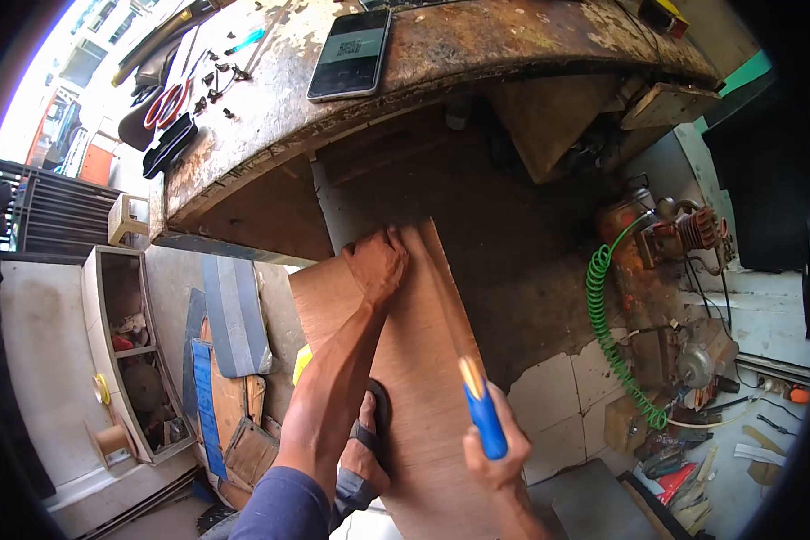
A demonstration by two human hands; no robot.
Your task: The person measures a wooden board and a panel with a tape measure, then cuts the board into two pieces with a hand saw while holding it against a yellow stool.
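A long brown plywood board (414, 405) slants away from me below the workbench. My left hand (376, 265) is closed at its far end, with the fingers curled near the edge. Lower on the right, my right hand (499, 450) is wrapped around a blue-and-yellow-handled tool (486, 423). A long, narrow streak runs from that handle up the board's right side; motion blur hides the tool's exact kind. My sandalled foot (364, 450) is beside the board's left edge.
A phone (351, 54), red-handled scissors (166, 106) and small black pieces lie on the worn workbench (477, 45). A green coiled hose (603, 315) hangs by a compressor (634, 243) at right. Shelving (121, 342) and sheet scraps (234, 315) stand left.
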